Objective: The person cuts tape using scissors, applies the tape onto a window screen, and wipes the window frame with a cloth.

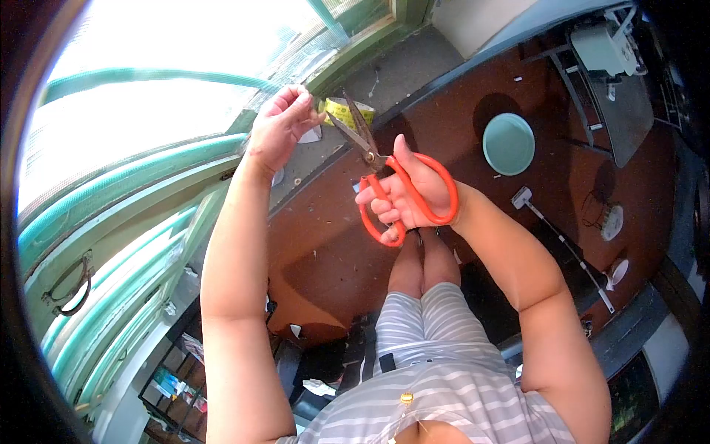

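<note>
Scissors point(370, 157) with red-orange handles are near the frame's centre, dark blades parted, tips pointing up-left.

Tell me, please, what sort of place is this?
Probably a room in a home, though a small workroom is possible. The bright window with teal bars, the reddish floor and the long-handled cleaning tool suggest it.

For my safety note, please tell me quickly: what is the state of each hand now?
Left hand: closed in a pinch; whether it holds something thin cannot be told.
Right hand: holding scissors, blades open.
</note>
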